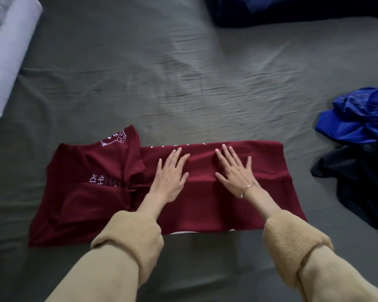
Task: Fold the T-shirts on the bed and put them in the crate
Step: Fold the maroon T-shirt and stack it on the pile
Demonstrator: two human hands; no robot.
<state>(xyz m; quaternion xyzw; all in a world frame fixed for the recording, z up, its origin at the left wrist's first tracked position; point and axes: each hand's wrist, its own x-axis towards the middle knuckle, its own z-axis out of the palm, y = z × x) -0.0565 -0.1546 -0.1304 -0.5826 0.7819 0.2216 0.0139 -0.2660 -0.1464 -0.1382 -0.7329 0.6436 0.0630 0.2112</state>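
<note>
I am looking down at a maroon T-shirt (pixel 216 205) that is lying partly folded on the bed sheet (pixel 183 83), a grey, matte cloth rippling in fine creases. The shirt's soft knit is forming a long rectangular band running left to right, with the sleeves and collar end bunching in thicker layered folds at the left, where white printed lettering and a small white emblem are showing. A ridge of fabric is rising between my two hands.

My left hand (pixel 170 171) is lying flat on the middle of the shirt, fingers straight and slightly spread, pressing the cloth and gripping nothing. My right hand (pixel 234 171) is lying flat just beside it to the right, fingers splayed wide, likewise pressing down and holding nothing; a thin chain bracelet (pixel 248 188) is circling its wrist. Both forearms are wearing tan knitted sleeves (pixel 292 240) with thick rolled cuffs.

Well apart at the right edge, a shiny, crumpled blue garment (pixel 358 118) is sitting above a dark, limp one (pixel 362 184). A smooth white pillow (pixel 7 57) is lying at the upper left, and dark navy fabric (pixel 292 9) is heaping along the top.
</note>
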